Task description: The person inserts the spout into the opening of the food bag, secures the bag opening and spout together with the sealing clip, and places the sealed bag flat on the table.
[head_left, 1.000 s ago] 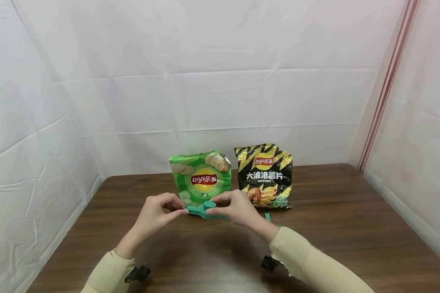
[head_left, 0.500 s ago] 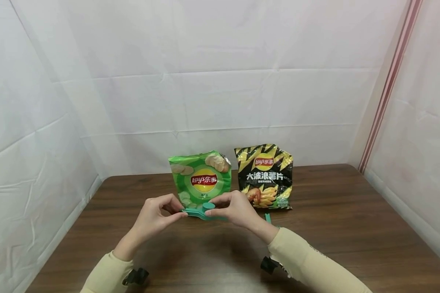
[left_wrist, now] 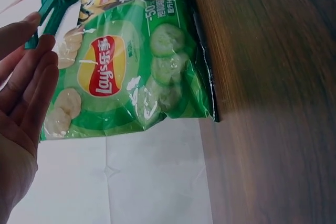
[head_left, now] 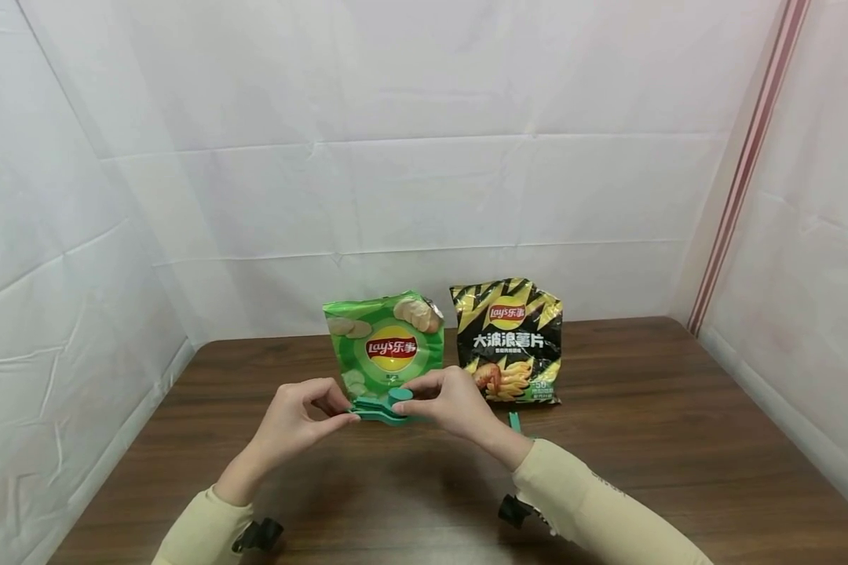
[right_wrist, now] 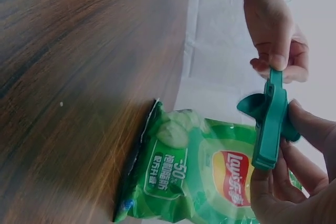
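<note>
Both hands hold a teal bag-sealing clip (head_left: pixel 376 411) with a round cap, in front of the green chip bag (head_left: pixel 389 337). My left hand (head_left: pixel 293 420) pinches the clip's left end between thumb and fingers. Farther right, my right hand (head_left: pixel 459 404) grips its other end beside the cap, its fingers covering that end. In the left wrist view, the two arms of the clip (left_wrist: pixel 55 3) stand slightly apart near the left fingertips. Seen from the right wrist, the clip (right_wrist: pixel 270 124) runs lengthwise between both hands, with a flared spout on one side.
A black and yellow chip bag (head_left: pixel 509 341) stands upright to the right of the green one. Another teal piece (head_left: pixel 514 421) lies on the wooden table (head_left: pixel 643 408), partly behind my right wrist. White cloth (head_left: pixel 424 196) hangs behind the table and at its sides.
At its left end the clip's two arms have parted slightly, showing a gap. Both hands stay nearly in place, and the bags have not moved.
</note>
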{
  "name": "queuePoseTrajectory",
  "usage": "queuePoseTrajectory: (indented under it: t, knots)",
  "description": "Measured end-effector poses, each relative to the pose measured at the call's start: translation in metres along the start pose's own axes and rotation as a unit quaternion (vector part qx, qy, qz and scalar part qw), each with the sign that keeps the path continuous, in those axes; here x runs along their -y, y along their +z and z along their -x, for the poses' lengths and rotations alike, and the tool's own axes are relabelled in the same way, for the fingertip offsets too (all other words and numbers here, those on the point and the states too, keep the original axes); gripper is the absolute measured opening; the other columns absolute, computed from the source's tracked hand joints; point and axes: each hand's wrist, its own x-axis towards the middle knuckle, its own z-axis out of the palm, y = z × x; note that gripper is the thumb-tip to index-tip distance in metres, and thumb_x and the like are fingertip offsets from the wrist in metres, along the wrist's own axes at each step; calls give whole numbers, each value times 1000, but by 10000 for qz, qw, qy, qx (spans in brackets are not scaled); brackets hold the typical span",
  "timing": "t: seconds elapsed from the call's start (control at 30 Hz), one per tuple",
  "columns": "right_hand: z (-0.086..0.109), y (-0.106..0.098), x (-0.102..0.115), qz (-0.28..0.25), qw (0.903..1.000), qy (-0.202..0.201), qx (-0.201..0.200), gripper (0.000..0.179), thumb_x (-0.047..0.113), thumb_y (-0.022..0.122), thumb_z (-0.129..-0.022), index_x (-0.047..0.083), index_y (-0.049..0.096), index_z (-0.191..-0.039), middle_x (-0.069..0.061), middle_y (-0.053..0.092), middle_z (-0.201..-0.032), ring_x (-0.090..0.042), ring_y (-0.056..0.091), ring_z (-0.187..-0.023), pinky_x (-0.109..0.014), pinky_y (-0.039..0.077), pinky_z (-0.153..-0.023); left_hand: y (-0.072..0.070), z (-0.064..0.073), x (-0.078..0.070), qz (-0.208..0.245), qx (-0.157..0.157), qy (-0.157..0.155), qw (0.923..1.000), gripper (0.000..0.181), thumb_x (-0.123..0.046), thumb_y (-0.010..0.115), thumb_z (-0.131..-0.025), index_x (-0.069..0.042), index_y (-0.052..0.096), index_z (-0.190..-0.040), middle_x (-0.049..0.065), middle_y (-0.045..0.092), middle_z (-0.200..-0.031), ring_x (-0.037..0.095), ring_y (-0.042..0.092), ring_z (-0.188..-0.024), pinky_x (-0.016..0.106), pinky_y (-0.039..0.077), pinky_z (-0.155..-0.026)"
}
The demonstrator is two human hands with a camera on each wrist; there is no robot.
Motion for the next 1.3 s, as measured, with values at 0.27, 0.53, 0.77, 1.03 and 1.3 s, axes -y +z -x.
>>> queuePoseTrajectory:
  t: [0.27,0.53,0.77,1.03,1.3]
  knots:
    - [-1,-1,0,90,9999,101,-86,29,35,80,-75,14,77,-96,0,74,-85,-5,65,-71,-24,53,-62,2,6,18,280,141,-67,9995,19,-10,78,-78,-22,64,-81,-6,65,-74,4,61,-63,26,53,-55]
    - [0,0,0,-44,9996,262,-26,29,35,80,-75,14,76,-94,1,74,-83,-6,65,-71,-25,53,-63,-1,9,20,491,452,-159,9976,16,0,76,-76,-12,67,-84,0,67,-74,7,62,-64,26,53,-56]
    - [1,0,0,5,9998,216,11,27,35,80,-75,14,76,-91,2,72,-81,-7,64,-70,-26,52,-64,-2,11,22,721,807,-100,9941,17,-8,76,-79,-20,72,-91,-7,70,-80,6,64,-67,25,55,-60]
    - [0,2,-1,-151,9991,270,275,24,32,80,-75,16,75,-92,4,72,-81,-8,64,-71,-27,53,-65,-1,13,22,980,1008,-72,9900,10,-10,73,-83,-17,73,-90,-2,71,-76,8,64,-63,29,54,-56]
    - [1,2,3,-92,9980,445,440,28,33,81,-73,14,77,-92,3,73,-81,-7,64,-71,-27,53,-63,-5,13,18,1160,1216,-150,9857,4,-11,71,-85,-12,73,-88,7,70,-74,10,62,-60,29,52,-52]
